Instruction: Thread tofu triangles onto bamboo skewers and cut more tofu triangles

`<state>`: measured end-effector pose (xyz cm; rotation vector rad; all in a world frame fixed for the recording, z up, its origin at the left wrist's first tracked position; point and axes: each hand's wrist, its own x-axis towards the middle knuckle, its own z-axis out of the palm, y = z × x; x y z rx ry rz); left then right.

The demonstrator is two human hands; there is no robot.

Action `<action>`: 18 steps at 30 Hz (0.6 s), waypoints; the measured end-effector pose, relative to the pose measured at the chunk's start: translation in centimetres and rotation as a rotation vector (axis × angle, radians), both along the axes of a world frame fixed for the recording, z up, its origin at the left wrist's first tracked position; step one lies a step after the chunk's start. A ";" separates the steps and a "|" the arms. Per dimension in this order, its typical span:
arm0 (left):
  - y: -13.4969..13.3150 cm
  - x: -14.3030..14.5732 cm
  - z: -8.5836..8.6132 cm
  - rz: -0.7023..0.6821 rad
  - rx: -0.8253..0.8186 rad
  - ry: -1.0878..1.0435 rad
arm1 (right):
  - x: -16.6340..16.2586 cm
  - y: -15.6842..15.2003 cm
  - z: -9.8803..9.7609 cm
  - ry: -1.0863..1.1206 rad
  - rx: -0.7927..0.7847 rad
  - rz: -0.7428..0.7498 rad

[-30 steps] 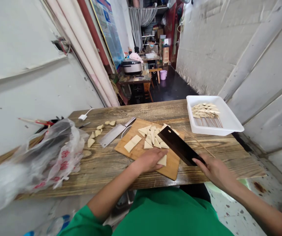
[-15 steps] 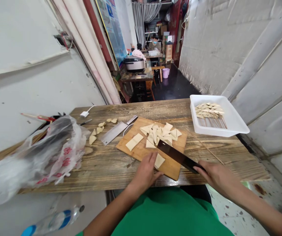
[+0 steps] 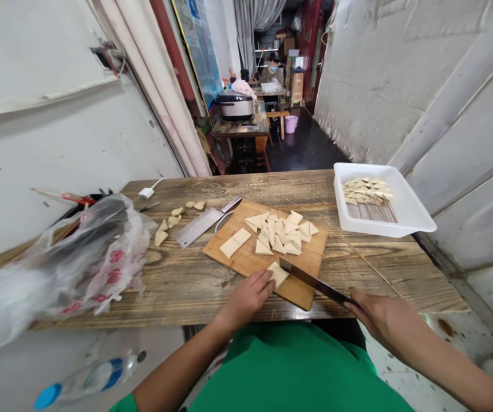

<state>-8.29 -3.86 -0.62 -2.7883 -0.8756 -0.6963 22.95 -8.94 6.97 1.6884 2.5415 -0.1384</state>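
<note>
My right hand [image 3: 375, 312] is closed around the handle of a dark cleaver [image 3: 315, 281], its blade on edge just beside a pale square tofu slice [image 3: 278, 274]. Fingers of my left hand [image 3: 248, 297] press together on the left side of that slice, near the front edge of the wooden cutting board [image 3: 306, 298]. Behind the blade lies a heap of tofu triangles [image 3: 283, 232]. An uncut rectangular tofu piece [image 3: 235, 243] rests at the board's left.
A second cleaver [image 3: 201, 226] lies left of the board, near several potato-like pieces [image 3: 171, 220]. A white tray [image 3: 405, 220] with skewered pieces stands at back right. Thin skewers [image 3: 364, 257] lie across the table. Plastic bags [image 3: 113, 263] cover the left end. A person [image 3: 272, 71] sits far back.
The cleaver has left the heap of triangles and come nearer the square slice, its blade now turned on edge. My left hand has shifted slightly, with its fingers on the slice.
</note>
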 end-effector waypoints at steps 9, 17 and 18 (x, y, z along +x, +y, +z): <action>-1.0 0.9 0.3 0.107 -0.006 -0.039 | 0.9 1.0 1.1 0.068 0.057 0.032; -2.5 3.1 -0.9 0.258 0.074 -0.242 | -2.9 5.4 3.4 0.081 0.035 0.198; -2.4 3.1 -1.2 0.249 0.073 -0.254 | -3.4 5.8 3.5 0.074 0.020 0.213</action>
